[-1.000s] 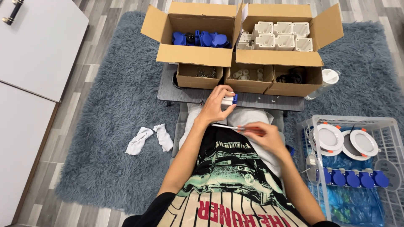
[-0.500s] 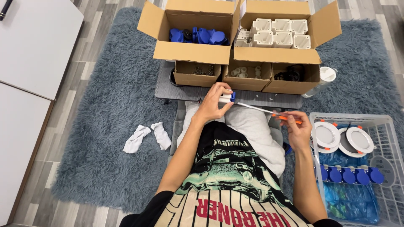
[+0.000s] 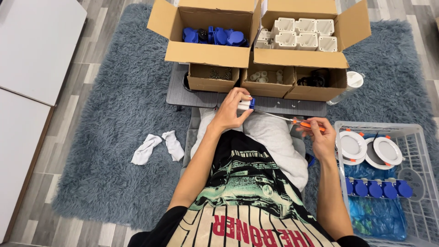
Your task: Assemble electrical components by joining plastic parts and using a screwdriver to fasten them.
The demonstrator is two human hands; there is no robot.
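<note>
Gripping a small white-and-blue part in the left hand, just below the low grey tabletop edge. Closed the right hand around the orange handle of a screwdriver, right of the part, shaft tip touching the part's blue end. Sat over a pale cushion in the lap. Stood on the tabletop: cardboard boxes of blue pieces and white housings. Lay right of the tabletop: a white wire basket with round white fittings; left of it, white cloths on the rug.
</note>
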